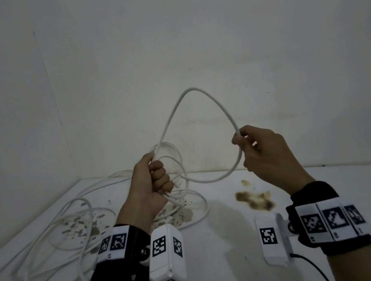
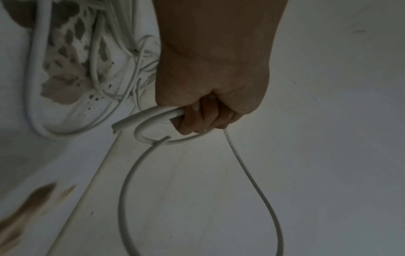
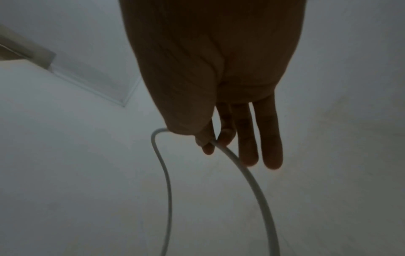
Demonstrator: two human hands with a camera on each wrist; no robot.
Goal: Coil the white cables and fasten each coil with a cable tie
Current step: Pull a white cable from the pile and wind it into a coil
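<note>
A long white cable arches in the air between my two hands. My left hand is fisted round a few small loops of it, and in the left wrist view the cut cable end juts out beside that hand. My right hand pinches the cable between thumb and forefinger, the other fingers hanging straight. The rest of the cable lies in loose tangled loops on the white surface at the left. No cable tie is in view.
A white wall rises close behind, meeting a side wall at the left corner. Brown stains mark the white surface near its middle and under the loops. A black lead runs from my right wrist camera.
</note>
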